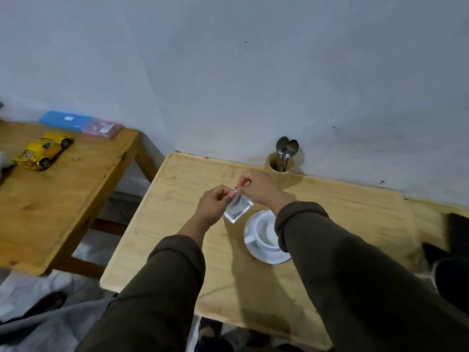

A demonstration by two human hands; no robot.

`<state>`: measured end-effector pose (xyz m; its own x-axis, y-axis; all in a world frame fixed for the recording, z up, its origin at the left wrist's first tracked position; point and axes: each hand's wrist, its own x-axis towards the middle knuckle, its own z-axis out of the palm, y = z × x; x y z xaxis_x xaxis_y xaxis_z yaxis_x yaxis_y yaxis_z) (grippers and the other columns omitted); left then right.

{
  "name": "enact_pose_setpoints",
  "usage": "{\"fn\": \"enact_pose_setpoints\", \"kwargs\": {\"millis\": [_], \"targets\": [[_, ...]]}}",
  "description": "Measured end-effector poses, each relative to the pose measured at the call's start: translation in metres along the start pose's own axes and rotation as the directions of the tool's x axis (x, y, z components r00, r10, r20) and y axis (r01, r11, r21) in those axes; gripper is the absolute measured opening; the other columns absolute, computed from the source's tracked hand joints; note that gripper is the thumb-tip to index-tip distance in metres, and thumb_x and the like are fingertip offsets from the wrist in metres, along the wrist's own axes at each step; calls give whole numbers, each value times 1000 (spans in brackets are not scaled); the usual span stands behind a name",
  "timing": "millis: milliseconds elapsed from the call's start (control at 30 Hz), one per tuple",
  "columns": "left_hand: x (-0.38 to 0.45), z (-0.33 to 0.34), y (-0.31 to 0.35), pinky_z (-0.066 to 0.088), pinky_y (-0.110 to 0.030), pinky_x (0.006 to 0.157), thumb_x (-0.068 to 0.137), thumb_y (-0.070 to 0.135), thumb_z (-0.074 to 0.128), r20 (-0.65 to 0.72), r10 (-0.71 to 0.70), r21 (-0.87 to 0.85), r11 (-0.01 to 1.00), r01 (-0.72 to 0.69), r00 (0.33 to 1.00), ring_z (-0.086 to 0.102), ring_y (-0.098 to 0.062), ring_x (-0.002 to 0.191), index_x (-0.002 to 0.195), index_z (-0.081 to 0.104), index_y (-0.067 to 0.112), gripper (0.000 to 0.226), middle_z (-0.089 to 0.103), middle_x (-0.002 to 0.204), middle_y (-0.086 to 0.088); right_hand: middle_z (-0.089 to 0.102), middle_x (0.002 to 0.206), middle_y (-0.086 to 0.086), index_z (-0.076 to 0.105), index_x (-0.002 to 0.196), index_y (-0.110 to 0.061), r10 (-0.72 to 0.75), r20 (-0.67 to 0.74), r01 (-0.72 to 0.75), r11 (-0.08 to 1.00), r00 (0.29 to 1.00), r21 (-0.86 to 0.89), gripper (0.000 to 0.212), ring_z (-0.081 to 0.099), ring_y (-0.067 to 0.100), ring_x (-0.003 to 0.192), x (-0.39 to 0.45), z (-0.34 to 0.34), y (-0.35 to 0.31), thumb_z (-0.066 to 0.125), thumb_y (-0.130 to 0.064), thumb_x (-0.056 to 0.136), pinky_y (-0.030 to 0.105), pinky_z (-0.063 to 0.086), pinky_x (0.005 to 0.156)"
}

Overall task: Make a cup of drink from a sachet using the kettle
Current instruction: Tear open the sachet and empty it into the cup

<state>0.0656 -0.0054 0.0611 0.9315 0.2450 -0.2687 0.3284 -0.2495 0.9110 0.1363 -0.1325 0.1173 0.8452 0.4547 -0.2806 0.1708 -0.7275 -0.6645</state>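
Note:
A small silvery sachet point(237, 207) hangs in the air above the wooden table point(177, 224). My left hand point(214, 205) and my right hand point(257, 186) both pinch its top edge, thumbs and fingers close together. Just below and to the right of the sachet a white cup point(265, 231) stands on a white saucer point(256, 252); my right sleeve covers part of the cup. A dark object point(454, 252) at the right edge is partly cut off; I cannot tell whether it is the kettle.
A wooden holder point(279, 171) with two spoons point(286, 148) stands against the wall behind my hands. On a second wooden table at the left lie a yellow toy car point(43, 151), a blue case point(64, 120) and a pink packet point(102, 128).

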Motion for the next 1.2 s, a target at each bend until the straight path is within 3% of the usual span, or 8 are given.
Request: {"fn": "enact_pose_setpoints", "kwargs": {"millis": [133,233,367,600,833,933,1100,1200], "targets": [[5,-2,27,44,-26,70,90,14,62,93,60,-34,998,-58,994,56,-18,80,83,67,14,8,63,75,3,51,63,-10,66,81,-13,52,-121,-42,996,991,82,7,45,4,60,-19,-15,-1,62,-7,82,21,36,59],[6,0,41,44,-22,69,91,16,61,141,100,-6,995,-100,985,56,-15,81,92,71,9,13,64,80,0,50,63,-8,66,83,-9,83,-205,-54,988,975,144,6,48,10,63,-32,-20,2,63,-5,80,23,40,65],[4,3,50,43,-21,65,92,17,59,214,145,51,986,-160,966,55,-12,76,96,72,6,18,63,83,-1,54,67,3,68,92,1,120,-282,-66,978,952,196,13,46,9,60,-50,-21,3,67,-6,81,2,38,51],[-2,8,54,42,-27,73,93,24,57,318,176,75,975,-210,931,55,-14,79,96,72,6,24,64,86,-3,53,62,-5,66,83,-9,236,-403,-126,951,884,282,4,45,5,59,-67,-11,3,67,-5,82,5,36,51],[-10,18,57,40,-22,42,93,19,54,392,107,-18,994,-109,914,49,-17,41,69,63,16,26,55,56,-6,56,79,3,63,76,-12,260,-546,-180,964,796,196,12,49,15,73,-78,3,0,63,-2,83,4,35,52],[-13,24,58,36,-17,32,93,16,55,402,84,-54,996,-68,912,41,-9,25,58,58,21,36,48,39,1,53,82,3,62,75,-6,214,-616,-177,977,758,122,10,48,16,74,-83,8,1,60,1,82,17,36,58],[-17,34,62,33,-15,31,93,16,54,414,46,-68,997,-20,909,39,-7,25,57,57,19,36,45,44,-5,51,82,2,61,79,2,157,-656,-165,985,738,51,5,49,17,77,-90,7,6,58,5,80,25,38,69],[-14,40,63,38,-19,43,91,21,55,363,-6,-67,997,33,932,48,-10,41,72,66,15,22,55,54,-3,51,83,2,63,79,2,122,-628,-129,991,768,34,7,49,16,79,-93,7,4,59,6,79,25,39,70]]}}
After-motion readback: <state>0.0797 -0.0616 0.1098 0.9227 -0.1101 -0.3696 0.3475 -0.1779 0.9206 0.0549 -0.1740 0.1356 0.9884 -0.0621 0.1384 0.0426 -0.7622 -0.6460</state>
